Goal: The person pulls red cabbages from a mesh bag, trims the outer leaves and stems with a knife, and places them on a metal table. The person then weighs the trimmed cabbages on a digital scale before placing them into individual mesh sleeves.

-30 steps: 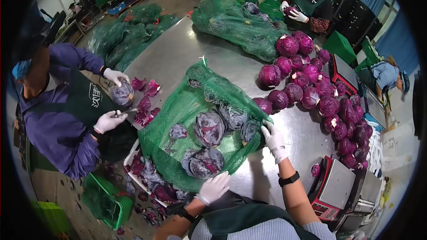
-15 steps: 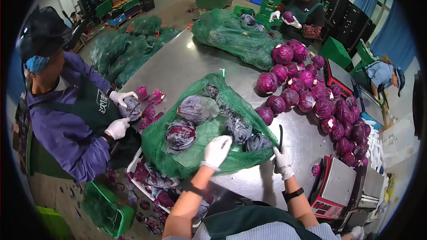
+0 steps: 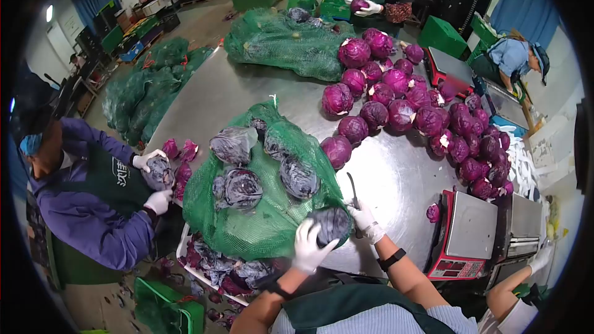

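My left hand (image 3: 309,248), in a white glove, grips a dark, wilted red cabbage (image 3: 331,225) at the near right edge of the green mesh sack (image 3: 272,226). Just right of that cabbage, my gloved right hand (image 3: 366,221) is closed around a slim dark knife (image 3: 352,187), which points up and away from me. On the spread sack lie several more cabbages in dull outer leaves, among them one cabbage (image 3: 241,188) at the left and another cabbage (image 3: 299,177) nearer the middle.
Trimmed purple cabbages (image 3: 402,115) are heaped across the metal table's (image 3: 383,179) right side, beside a red scale (image 3: 465,235). A full mesh sack (image 3: 284,46) lies at the back. At left a co-worker (image 3: 99,192) holds a cabbage; below stands a crate of leaves (image 3: 232,272).
My left hand has moved from above the sack to a cabbage at its near right edge and taken hold of it. The knife stays in my right hand. The view has shifted right.
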A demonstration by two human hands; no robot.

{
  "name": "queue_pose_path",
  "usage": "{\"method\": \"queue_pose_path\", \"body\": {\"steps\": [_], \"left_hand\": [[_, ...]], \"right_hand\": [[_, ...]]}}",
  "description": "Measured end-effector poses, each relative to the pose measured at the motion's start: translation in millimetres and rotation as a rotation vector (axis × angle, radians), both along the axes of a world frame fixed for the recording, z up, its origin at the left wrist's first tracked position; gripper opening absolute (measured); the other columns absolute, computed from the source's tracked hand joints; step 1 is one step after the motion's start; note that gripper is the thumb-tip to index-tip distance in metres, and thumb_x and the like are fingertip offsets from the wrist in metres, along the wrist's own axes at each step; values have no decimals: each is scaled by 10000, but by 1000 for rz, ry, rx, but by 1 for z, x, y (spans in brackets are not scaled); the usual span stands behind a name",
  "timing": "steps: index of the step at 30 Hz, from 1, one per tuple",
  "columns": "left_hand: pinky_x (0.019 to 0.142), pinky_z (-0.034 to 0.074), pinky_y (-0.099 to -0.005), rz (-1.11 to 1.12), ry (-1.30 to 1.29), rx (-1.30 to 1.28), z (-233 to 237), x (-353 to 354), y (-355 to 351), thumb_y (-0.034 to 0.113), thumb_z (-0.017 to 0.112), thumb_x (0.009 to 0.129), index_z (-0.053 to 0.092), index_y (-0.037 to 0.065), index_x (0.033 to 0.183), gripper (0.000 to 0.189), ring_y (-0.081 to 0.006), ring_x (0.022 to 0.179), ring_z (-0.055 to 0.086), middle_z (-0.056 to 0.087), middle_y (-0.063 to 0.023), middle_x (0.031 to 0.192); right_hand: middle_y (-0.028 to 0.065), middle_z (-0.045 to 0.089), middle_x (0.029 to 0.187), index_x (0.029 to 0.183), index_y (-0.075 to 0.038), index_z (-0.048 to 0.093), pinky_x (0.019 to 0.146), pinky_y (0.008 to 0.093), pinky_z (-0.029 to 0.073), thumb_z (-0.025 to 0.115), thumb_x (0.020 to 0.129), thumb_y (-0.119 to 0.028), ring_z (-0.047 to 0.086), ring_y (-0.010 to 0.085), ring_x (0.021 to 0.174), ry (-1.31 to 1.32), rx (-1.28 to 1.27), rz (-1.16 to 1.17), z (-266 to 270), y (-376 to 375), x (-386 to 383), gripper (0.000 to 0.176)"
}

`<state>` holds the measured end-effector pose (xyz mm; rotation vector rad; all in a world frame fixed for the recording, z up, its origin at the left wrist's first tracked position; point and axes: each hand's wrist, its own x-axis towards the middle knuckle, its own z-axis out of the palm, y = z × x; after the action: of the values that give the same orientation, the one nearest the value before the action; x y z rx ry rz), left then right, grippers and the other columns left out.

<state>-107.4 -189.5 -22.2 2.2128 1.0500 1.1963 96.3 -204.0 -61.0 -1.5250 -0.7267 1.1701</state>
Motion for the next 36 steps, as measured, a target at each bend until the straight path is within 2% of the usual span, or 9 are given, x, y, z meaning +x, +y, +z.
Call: {"method": "queue_pose_path", "body": {"steps": [5,7,13,19,21,25,28,33,36], "left_hand": [[882,431,-407,-63,84,-121,17,-43,-41,323,792,639,526,49,1147,635,-320,1068,482,471,-167,1183],[881,428,-367,74,-57,-617,53,-29,-29,275,777,678,397,55,1305,766,-298,1174,417,426,-182,1280],[881,416,-372,140,-422,-871,12,-2,22,230,756,693,479,58,1122,539,-294,1153,430,471,-181,1211],[914,347,-471,178,212,-102,32,19,-50,228,788,604,517,101,994,492,-376,1079,433,459,-187,1165],[872,385,-470,143,266,48,24,5,-62,189,787,599,529,119,1013,494,-384,1041,447,459,-176,1144],[821,454,-405,-40,204,41,29,-3,-75,166,763,657,579,95,1066,453,-331,987,482,468,-164,1127],[781,468,-365,58,-141,-451,27,7,-75,221,759,699,484,25,1196,601,-251,879,521,470,-155,1122],[698,487,-261,12,-240,-1130,16,-4,-44,229,790,678,299,-5,1363,874,-154,867,536,469,-135,1164],[721,494,-268,-32,-74,-966,29,-2,-58,215,787,683,287,-7,1370,879,-167,892,550,444,-158,1229]], "right_hand": [[26,595,988,1265,-59,475,437,194,399,493,869,-70,487,47,551,6,-173,332,16,4,14,396],[42,601,991,1285,-65,458,429,182,395,500,863,-76,480,45,516,34,-162,312,25,2,22,424],[36,622,896,1243,-35,496,458,164,413,592,830,-82,493,31,520,-123,-38,8,100,-34,25,427],[43,610,947,1257,-40,505,514,184,424,662,804,-110,480,35,549,31,7,341,118,-53,-5,485],[135,586,1164,1264,-16,486,850,282,471,686,794,-172,593,183,1000,-310,168,469,110,-51,-5,534],[142,593,1153,1279,-18,472,917,291,428,645,826,-327,571,208,1034,-166,-118,390,66,-34,3,575],[99,624,1042,1299,-33,453,612,262,488,644,822,-347,579,129,757,64,-8,304,6,-26,16,602],[63,624,963,1194,-23,515,723,276,478,669,802,-304,573,138,801,-184,-313,364,63,-35,31,506],[71,622,935,1174,-22,523,771,278,468,659,815,-234,574,147,804,-185,-142,341,50,-62,33,439]]}}
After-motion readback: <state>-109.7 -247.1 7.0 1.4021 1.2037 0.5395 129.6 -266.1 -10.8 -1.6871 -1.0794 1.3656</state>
